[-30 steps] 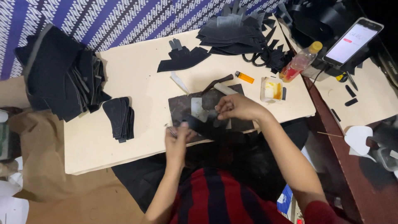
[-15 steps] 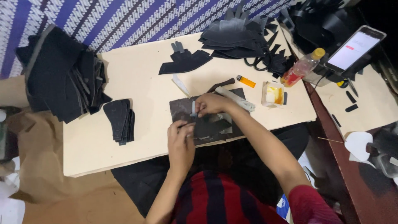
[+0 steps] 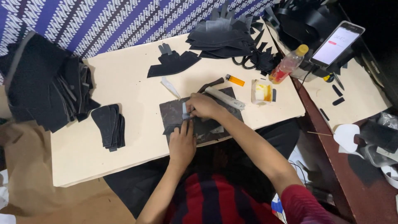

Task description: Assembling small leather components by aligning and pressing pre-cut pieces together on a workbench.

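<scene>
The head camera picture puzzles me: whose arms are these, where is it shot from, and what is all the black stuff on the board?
There is no machine here. A person wears a camera on the head, so you look down on their own two arms. The left hand lies flat, pressing on a dark square work mat near the front edge of the pale cream board. The right hand grips a small grey tool and sets it on the mat just above the left fingers; what kind of tool it is I cannot tell. Around them lie cut black pieces: a small stack of black tongue-shaped pieces to the left and a heap of black cut-outs at the back. To the right are an orange lighter and a small white tub of yellowish paste.
</scene>
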